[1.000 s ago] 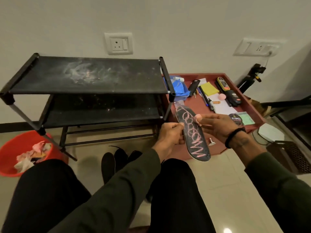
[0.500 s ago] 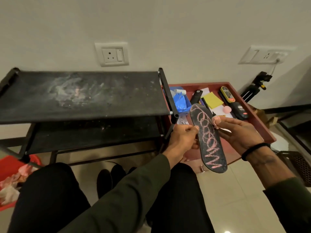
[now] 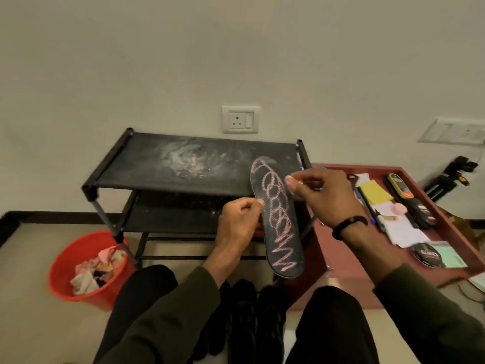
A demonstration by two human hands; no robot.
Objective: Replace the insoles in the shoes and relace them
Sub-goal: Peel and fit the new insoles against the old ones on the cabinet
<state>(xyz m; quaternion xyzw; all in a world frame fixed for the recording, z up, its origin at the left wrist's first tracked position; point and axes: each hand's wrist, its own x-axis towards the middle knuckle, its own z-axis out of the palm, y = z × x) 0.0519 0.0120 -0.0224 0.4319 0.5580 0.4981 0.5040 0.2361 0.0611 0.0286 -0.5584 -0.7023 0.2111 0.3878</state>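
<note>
Raised higher now, insole (image 3: 278, 219) pinched by left hand (image 3: 240, 224) fingers, right hand (image 3: 324, 197) fingers gripping opposite edge

Insole (image 3: 277, 219) raised, shoes (image 3: 245, 319) on floor
Black insole, pink chalk scrawl looping down its face, stands near upright, toe end up, pinched at both long edges; dark shoes lie side by side below it, between the knees, laces not discernible
</note>
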